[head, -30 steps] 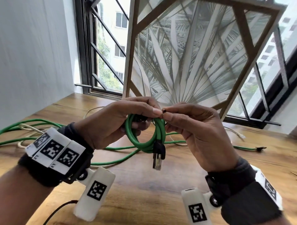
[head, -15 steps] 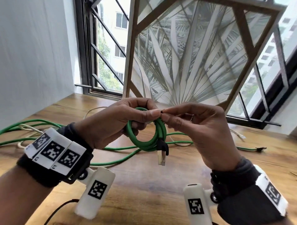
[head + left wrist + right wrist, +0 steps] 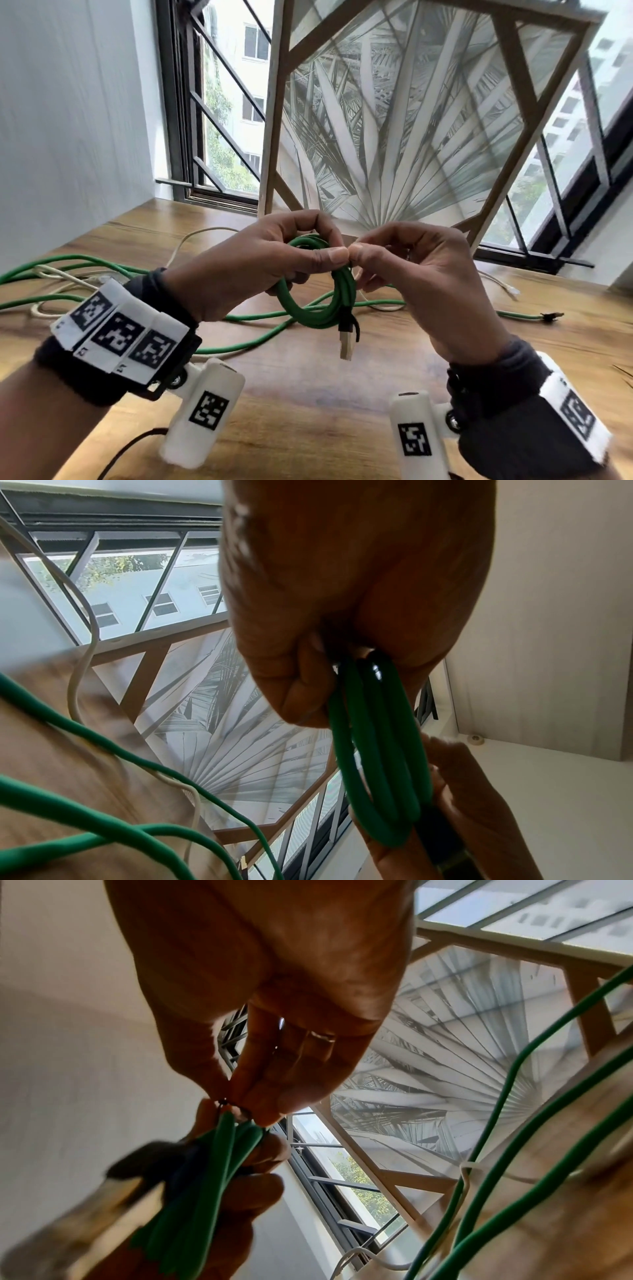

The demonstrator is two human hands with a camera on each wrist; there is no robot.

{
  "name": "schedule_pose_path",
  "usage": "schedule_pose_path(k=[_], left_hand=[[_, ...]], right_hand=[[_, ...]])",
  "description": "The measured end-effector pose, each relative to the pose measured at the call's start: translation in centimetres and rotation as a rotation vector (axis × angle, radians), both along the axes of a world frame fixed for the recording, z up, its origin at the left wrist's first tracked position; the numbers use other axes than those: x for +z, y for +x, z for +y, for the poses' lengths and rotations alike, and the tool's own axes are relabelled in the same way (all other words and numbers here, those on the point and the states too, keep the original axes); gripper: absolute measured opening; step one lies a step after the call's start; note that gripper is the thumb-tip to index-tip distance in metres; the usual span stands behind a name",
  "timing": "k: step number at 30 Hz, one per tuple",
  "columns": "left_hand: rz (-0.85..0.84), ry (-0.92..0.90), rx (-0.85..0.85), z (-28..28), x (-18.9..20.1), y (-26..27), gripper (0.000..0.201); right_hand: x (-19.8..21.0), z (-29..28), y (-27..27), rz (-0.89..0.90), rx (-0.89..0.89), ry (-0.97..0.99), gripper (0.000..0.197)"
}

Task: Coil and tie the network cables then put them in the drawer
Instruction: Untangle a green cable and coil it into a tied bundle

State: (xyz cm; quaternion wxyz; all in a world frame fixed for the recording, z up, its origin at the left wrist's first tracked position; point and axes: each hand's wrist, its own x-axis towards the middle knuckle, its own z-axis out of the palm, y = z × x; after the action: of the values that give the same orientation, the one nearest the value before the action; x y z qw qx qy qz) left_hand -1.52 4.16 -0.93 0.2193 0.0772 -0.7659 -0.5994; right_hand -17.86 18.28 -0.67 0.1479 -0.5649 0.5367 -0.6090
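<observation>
Since a second ago, both hands have lifted slightly, thumbs now meeting. Green coiled cable (image 3: 317,305) hangs above the wooden table (image 3: 308,394), gripped by the left hand (image 3: 253,263); the right hand (image 3: 421,274) pinches a thin tie (image 3: 224,1102) at its top. Loose green cables (image 3: 68,270) lie behind.

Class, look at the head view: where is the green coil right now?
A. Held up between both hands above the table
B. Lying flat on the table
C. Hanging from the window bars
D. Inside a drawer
A: the left hand grips the coil while the right hand pinches at its top, and the plug dangles clear of the table.
</observation>
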Motion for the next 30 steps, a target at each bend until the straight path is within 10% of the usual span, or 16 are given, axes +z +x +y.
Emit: schedule_pose_path(k=[20,30], left_hand=[[-0.171,-0.043,0.065,-0.1,0.1,-0.2,0.016],[-0.067,-0.155,0.277,-0.7,-1.4,-1.2,0.013]], right_hand=[[-0.7,-0.4,-0.2,0.409,-0.420,0.035,0.012],[-1.7,-1.1,1.7,0.444,-0.200,-0.001,0.005]])
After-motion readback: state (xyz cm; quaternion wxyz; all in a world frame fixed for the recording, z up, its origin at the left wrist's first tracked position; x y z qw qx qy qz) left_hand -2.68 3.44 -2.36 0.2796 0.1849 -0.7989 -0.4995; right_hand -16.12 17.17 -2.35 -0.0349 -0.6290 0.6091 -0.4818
